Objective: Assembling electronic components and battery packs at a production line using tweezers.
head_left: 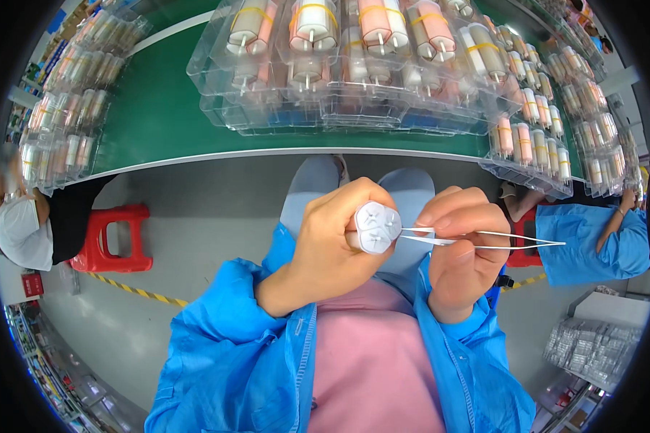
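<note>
My left hand is closed around a small bundle of three white cylinders, their ends with short metal pins facing me. My right hand pinches a pair of metal tweezers, whose tips touch the end of the bundle and whose back end points right. Both hands are held over my lap, in front of the table edge.
A green table carries stacked clear plastic trays of white and pink cylinders bound with yellow bands; more trays stand left and right. A red stool and a seated person are left; another person's blue sleeve is right.
</note>
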Demonstrator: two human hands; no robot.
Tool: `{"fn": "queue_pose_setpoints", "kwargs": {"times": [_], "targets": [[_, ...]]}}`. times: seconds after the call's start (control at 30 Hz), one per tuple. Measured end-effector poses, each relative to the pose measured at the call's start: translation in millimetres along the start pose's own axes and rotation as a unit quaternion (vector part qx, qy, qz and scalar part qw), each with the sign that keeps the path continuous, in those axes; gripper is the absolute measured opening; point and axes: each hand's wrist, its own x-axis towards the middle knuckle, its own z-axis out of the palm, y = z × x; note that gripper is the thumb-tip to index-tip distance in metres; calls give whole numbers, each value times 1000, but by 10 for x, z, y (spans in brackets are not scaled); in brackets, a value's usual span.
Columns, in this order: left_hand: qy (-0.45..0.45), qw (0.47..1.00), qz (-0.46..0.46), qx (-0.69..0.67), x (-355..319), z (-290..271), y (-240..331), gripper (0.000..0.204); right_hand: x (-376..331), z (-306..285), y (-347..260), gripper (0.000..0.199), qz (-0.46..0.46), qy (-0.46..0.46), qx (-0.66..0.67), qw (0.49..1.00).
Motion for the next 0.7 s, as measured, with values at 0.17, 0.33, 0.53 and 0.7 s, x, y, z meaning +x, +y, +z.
{"fn": "queue_pose_setpoints", "kwargs": {"times": [0.17,0.33,0.53,0.7], "targets": [[-76,992,-40,-91,-41,-16,45,21,93,11,11,19,-6,-68,-19,997],[-101,988,-46,-111,-61,-66,81,22,108,49,42,16,-1,-83,-17,996],[-115,984,-57,-126,-62,-91,79,20,115,41,34,14,13,-92,-15,996],[-148,980,-74,-106,-55,-130,34,22,121,47,14,14,31,-86,-18,996]]}}
